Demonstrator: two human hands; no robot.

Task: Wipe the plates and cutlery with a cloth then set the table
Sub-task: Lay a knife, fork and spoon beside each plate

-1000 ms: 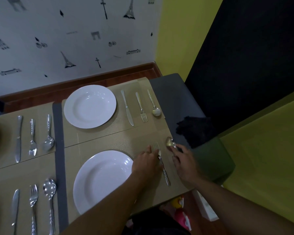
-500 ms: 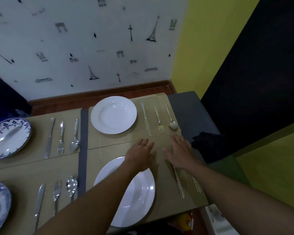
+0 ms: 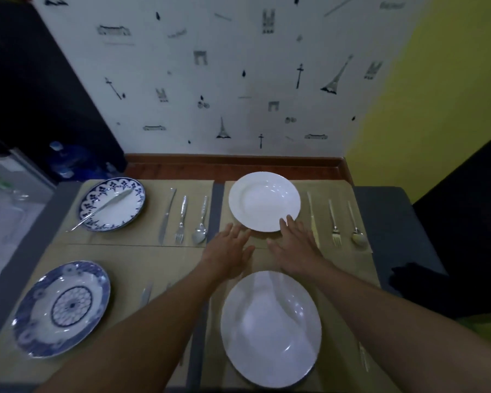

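My left hand (image 3: 228,252) and my right hand (image 3: 298,246) reach forward with straight fingers over the tan placemats, holding nothing. The right fingertips touch the near rim of the far white plate (image 3: 264,201). A second white plate (image 3: 270,327) lies close to me between my forearms. To the right of the far plate lie a knife (image 3: 312,217), a fork (image 3: 333,222) and a spoon (image 3: 356,225). The black cloth (image 3: 408,276) sits on the grey surface at the right.
On the left, a blue-patterned plate (image 3: 112,204) carries a utensil, and another blue plate (image 3: 61,307) lies nearer. A knife, fork and spoon (image 3: 182,219) lie between the far plates. The wall stands just behind the table. A clear container (image 3: 9,199) is at far left.
The view swung left and up, bringing the blue plates into sight. Both hands left the near cutlery and moved forward to the far white plate.
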